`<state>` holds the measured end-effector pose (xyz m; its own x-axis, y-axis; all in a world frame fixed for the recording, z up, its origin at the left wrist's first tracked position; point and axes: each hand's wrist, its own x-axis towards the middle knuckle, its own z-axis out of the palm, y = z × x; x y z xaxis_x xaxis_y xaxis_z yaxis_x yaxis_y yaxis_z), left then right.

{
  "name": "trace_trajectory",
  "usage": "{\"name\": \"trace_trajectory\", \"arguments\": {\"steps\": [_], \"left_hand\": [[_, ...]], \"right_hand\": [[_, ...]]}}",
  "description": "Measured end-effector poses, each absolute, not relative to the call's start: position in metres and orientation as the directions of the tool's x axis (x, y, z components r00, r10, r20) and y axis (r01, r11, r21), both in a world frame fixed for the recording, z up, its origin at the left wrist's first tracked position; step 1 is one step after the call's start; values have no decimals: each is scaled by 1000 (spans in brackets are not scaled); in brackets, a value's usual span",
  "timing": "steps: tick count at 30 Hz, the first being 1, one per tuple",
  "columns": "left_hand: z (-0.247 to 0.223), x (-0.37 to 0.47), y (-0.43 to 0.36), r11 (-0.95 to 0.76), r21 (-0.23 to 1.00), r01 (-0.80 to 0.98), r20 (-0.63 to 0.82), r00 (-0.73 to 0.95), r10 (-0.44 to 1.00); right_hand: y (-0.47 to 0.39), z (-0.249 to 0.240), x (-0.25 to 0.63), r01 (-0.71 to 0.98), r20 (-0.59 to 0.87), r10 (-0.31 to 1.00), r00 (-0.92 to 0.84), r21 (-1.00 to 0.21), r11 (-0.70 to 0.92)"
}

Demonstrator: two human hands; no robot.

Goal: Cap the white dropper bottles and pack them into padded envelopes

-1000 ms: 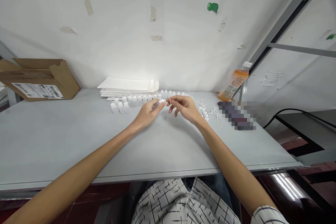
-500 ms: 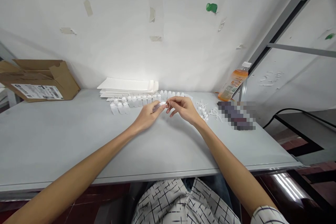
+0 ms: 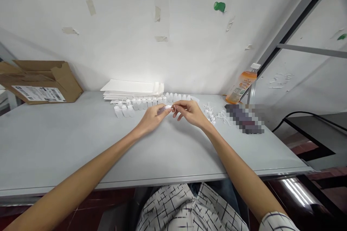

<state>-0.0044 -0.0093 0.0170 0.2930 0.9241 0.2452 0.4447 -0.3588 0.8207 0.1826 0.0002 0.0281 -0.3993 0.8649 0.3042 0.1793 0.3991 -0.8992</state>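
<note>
My left hand point(image 3: 150, 118) is closed around a small white bottle point(image 3: 163, 109), whose narrow end points right, toward my other hand. Thumb and forefinger of my right hand point(image 3: 192, 112) pinch a thin white cord point(image 3: 175, 109) at that end; its remaining fingers are loosely curled. How the cord meets the bottle is too small to make out. Just behind my hands, several similar white bottles point(image 3: 139, 104) stand in a row. A few more white bottles point(image 3: 124, 110) sit in front of the row's left end. To the right lie white cords point(image 3: 223, 117) and small white pieces point(image 3: 210, 116).
White flat sheets or packs point(image 3: 130, 86) are stacked against the wall. An open cardboard box point(image 3: 43, 83) occupies the table's back left. At the right are an orange drink bottle point(image 3: 241, 87) and a dark, pixelated object point(image 3: 245, 120). The grey table point(image 3: 173, 158) ends before my lap.
The whole view has shifted very slightly. Both hands keep the same grip on the bottle and cord, with no clear movement between them.
</note>
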Motion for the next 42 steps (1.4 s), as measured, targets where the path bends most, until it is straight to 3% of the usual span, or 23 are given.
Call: {"name": "trace_trajectory", "arguments": {"steps": [31, 42], "left_hand": [[16, -4, -8, -309, 864, 398, 204, 285, 936], [15, -4, -8, -378, 753, 539, 254, 291, 922]], "right_hand": [[1, 28, 182, 166, 283, 883, -374, -916, 364], [3, 25, 186, 288, 304, 849, -432, -846, 449]]}}
